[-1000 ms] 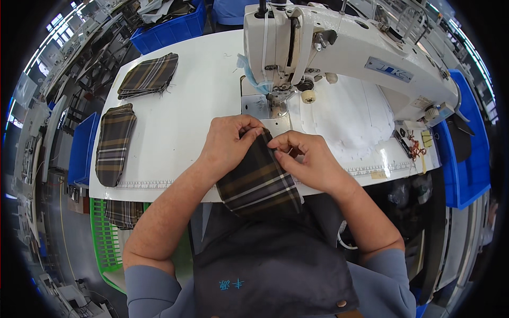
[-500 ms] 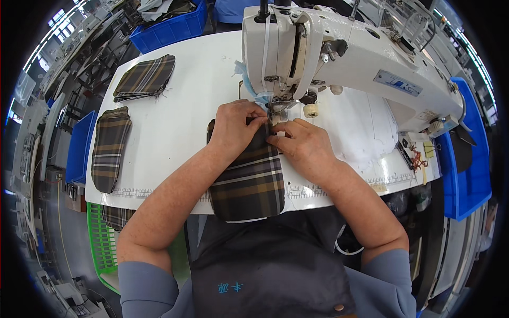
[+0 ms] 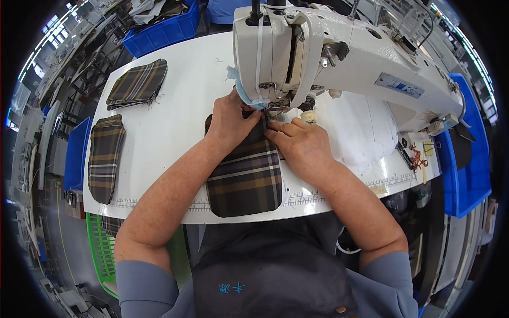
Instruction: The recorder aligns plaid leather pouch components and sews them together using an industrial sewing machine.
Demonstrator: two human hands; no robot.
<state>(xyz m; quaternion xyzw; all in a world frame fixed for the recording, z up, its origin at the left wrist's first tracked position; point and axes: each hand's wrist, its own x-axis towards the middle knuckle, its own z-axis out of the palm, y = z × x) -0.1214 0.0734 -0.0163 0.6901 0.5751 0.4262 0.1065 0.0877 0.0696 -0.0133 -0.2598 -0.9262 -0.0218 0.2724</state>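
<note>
White surface [image 3: 159, 143], workshop setting: a plaid fabric piece [image 3: 245, 177] is laid flat at its front edge, its far end fed under the head of a white sewing machine [image 3: 339, 58], with two stacks of plaid pieces [image 3: 137, 84] set well apart at the left. The left hand [image 3: 233, 119] and right hand [image 3: 299, 146] are pressed on the cloth, fingers curled down flat and pinching at the far edge just beside the needle. Risk noted: fingertips could be caught so close to the needle, and the seam could run crooked if the cloth is skewed by uneven pressure.

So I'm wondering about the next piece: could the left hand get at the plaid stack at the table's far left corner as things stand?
Probably yes. The left hand rests on the plaid piece at the needle, and only bare white table lies between it and the stack.
</note>
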